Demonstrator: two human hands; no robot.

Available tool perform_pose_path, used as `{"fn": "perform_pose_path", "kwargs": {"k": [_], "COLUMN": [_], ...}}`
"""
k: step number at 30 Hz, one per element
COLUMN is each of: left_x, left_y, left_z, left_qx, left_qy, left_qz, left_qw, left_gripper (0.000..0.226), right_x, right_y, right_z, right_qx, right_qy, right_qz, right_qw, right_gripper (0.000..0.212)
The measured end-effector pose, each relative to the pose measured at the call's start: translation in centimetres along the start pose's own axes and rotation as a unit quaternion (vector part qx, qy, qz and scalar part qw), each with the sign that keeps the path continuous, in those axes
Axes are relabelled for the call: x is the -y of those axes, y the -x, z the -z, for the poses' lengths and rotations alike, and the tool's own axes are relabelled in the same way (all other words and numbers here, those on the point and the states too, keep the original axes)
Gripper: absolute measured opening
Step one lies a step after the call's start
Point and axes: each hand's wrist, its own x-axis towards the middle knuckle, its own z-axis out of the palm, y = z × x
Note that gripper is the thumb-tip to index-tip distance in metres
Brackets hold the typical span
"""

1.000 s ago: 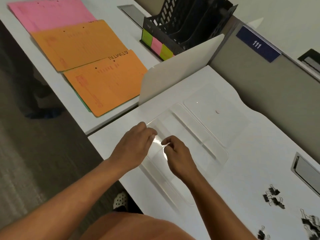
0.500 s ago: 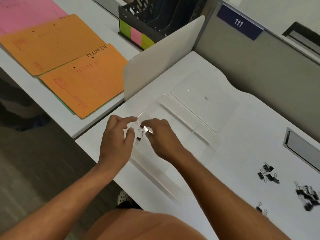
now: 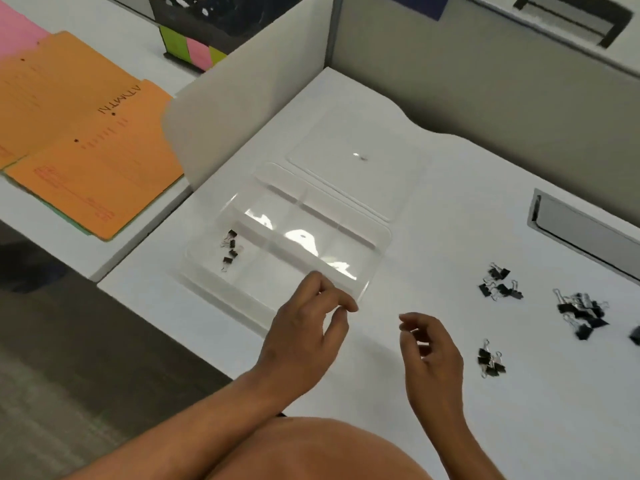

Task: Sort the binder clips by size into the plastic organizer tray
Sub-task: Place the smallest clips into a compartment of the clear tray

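A clear plastic organizer tray (image 3: 377, 233) lies on the white desk, with several small black binder clips (image 3: 229, 248) in its left compartment. My left hand (image 3: 304, 337) hovers at the tray's near right corner, fingers loosely curled, holding nothing. My right hand (image 3: 429, 351) is to the right of it over the desk, fingers apart and empty. Loose clips lie on the desk to the right: a small pile (image 3: 490, 362) just beside my right hand, another pile (image 3: 500, 287) farther back, and a pile of larger clips (image 3: 581, 315) near the right edge.
The tray's clear lid (image 3: 349, 157) lies flat behind it. A white divider panel (image 3: 249, 98) stands on the left, with orange folders (image 3: 86, 147) beyond it. A grey partition wall (image 3: 485, 74) runs along the back; a grey cable slot (image 3: 585, 233) sits at the right.
Both hands have left the tray's left compartment, leaving the small clips there, and moved right toward the loose piles. The camera has swung right too.
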Motion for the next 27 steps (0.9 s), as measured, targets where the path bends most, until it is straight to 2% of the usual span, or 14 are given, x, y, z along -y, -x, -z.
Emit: {"fn": "perform_pose_path", "kwargs": {"k": [8,12,16,20,23,27], "left_x": [-5.5,-5.8,-5.6,-4.8,-3.3,-2.4], "left_y": [-1.1,-1.4,-1.9,-2.4,-1.9,-0.2], "left_z": [-13.2,-19.8,-25.5,-28.4,-28.4,-28.0], "left_qx": [0.225,0.282,0.287,0.24,0.201,0.148], "left_qy": [-0.042,-0.103,-0.197,-0.27,-0.261,-0.208], "left_qz": [-0.062,-0.067,-0.072,-0.124,-0.125,-0.089], "left_qw": [0.971,0.951,0.935,0.924,0.936,0.963], "left_gripper": [0.017,0.036,0.06,0.051,0.051,0.04], "right_x": [-8.5,-13.4,-16.6,-18.0,-18.9,-20.1], "right_y": [0.9,0.1,-2.0,-4.3,-5.4,-5.7], "right_z": [9.7,14.0,15.9,16.1,16.4,17.0], "right_qx": [-0.116,-0.111,-0.039,0.044,0.058,0.037], "right_qy": [-0.023,0.042,0.118,0.189,0.201,0.143], "right_qz": [-0.076,-0.082,-0.033,0.039,0.077,0.08], "right_qw": [0.99,0.99,0.992,0.98,0.975,0.986], "right_gripper": [0.028,0.028,0.035,0.041,0.03,0.017]}}
